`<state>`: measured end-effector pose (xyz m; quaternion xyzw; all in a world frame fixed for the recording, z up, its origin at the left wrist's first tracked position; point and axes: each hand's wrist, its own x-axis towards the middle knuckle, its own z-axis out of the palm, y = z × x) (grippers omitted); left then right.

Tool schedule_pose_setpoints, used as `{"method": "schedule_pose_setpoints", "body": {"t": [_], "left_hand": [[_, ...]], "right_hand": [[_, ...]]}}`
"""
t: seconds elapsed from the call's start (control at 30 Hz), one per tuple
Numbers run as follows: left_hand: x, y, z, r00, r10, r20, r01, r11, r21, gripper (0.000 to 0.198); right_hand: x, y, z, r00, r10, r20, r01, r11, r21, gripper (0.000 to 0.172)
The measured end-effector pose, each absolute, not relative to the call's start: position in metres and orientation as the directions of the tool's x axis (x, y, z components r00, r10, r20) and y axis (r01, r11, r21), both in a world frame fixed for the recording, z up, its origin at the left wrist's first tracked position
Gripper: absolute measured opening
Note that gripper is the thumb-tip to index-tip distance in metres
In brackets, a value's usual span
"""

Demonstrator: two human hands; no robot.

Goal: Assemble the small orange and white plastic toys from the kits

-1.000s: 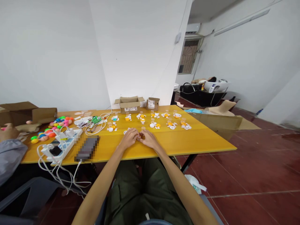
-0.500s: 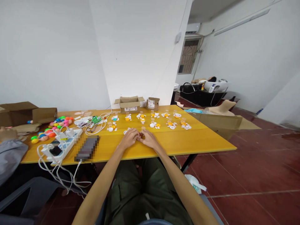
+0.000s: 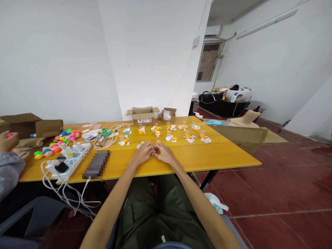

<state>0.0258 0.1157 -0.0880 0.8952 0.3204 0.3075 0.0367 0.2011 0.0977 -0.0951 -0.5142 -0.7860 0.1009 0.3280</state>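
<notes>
My left hand (image 3: 144, 152) and my right hand (image 3: 164, 153) meet at the fingertips over the table's near half. Both are closed around something small, which the fingers mostly hide; I cannot make out its kind. Just beyond the left fingers lies a small white plastic part (image 3: 139, 146). A clear cup (image 3: 158, 141) shows behind the fingertips. Further back are several clusters of small parts, among them a white disc (image 3: 168, 138), an orange round part (image 3: 175, 139) and a teal round part (image 3: 127, 131), with clear cups beside them.
An open carton (image 3: 144, 117) and a smaller box (image 3: 168, 114) stand against the wall. To the left are a phone (image 3: 97, 164), a power strip (image 3: 75, 162) with looping cables, and colourful balls (image 3: 62, 138). At far left a co-worker's hand (image 3: 7, 141) holds a pink ball.
My hands stay in the same place, fingertips together. The co-worker's hand at far left has risen, and a pink ball now shows in it.
</notes>
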Motion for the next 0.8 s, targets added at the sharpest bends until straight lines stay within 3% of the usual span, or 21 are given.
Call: {"method": "schedule_pose_setpoints", "body": {"t": [0.8], "left_hand": [[0.0258,0.121,-0.092,0.587,0.608,0.535,0.539,-0.786,0.302,0.019]], "right_hand": [[0.2007,0.0954,-0.0924,-0.246,0.881,0.404,0.738,0.441,-0.51,0.007]]}}
